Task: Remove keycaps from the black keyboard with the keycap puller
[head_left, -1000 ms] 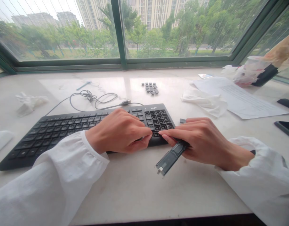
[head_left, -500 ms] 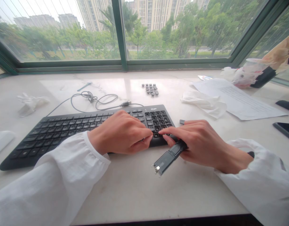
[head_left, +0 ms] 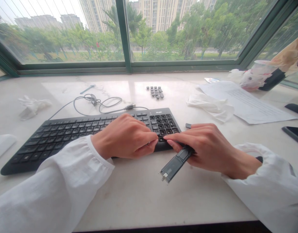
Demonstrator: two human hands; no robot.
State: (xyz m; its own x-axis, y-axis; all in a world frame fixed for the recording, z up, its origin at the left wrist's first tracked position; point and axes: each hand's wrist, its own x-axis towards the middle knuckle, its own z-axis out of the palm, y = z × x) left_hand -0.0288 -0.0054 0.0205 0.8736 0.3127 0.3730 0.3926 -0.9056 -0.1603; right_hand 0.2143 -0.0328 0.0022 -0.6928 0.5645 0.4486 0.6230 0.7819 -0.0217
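Observation:
My left hand (head_left: 123,140) rests curled over the black keyboard (head_left: 66,139), its fingertips on keys beside the number pad. Whether those fingers pinch a key is hidden. My right hand (head_left: 202,149) grips a black USB stick with a metal tip (head_left: 175,164), and its index finger reaches onto the keyboard's lower right corner, close to my left fingertips. A small dark piece (head_left: 188,125) lies just beyond my right fingers. Several loose black keycaps (head_left: 155,92) sit in a group behind the keyboard.
A black cable (head_left: 95,103) lies coiled behind the keyboard. Crumpled white tissue (head_left: 34,107) and a white cloth (head_left: 211,106) lie on the pale stone sill (head_left: 163,200), with a printed sheet (head_left: 246,102) and a phone (head_left: 294,134) at right. A green-framed window (head_left: 124,64) runs along the back.
The USB stick has turned slightly in my right hand, its metal tip swinging a little toward me. My left hand stays on the same part of the keyboard.

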